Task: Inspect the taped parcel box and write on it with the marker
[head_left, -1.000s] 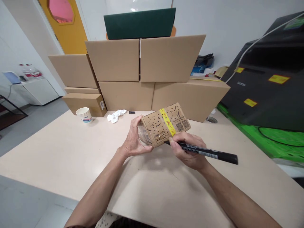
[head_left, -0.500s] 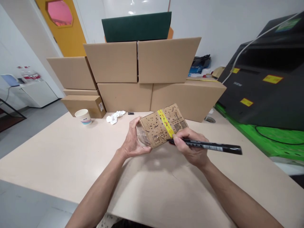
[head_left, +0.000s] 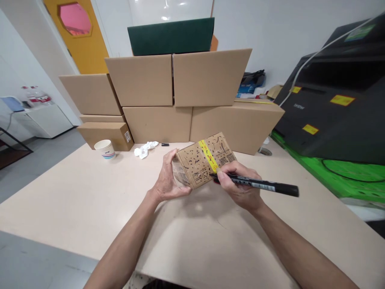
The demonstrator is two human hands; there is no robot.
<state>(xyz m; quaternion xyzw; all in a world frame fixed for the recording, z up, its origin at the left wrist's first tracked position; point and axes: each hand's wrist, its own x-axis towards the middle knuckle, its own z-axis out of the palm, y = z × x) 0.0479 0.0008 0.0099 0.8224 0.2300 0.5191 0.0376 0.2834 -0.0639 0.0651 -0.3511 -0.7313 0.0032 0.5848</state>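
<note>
My left hand (head_left: 167, 180) grips the left end of a small cardboard box (head_left: 195, 160), holding it tilted just above the beige table (head_left: 75, 192). The box bears black scribbles, printed symbols and a strip of yellow tape. A black marker (head_left: 264, 186) lies in my right hand (head_left: 239, 188), fingers pinched round it, and its tip touches the box's face near the lower end of the yellow tape.
Large cardboard boxes (head_left: 180, 96) are stacked along the table's far edge, with a dark green box (head_left: 171, 36) on top. A paper cup (head_left: 105, 149), a crumpled white tissue (head_left: 146, 148) and a small black cap (head_left: 165, 144) lie before them. A black printer (head_left: 337, 104) stands at right.
The marker has swung up slightly and its tip has shifted along the box face near the yellow tape. The left hand keeps the box almost still.
</note>
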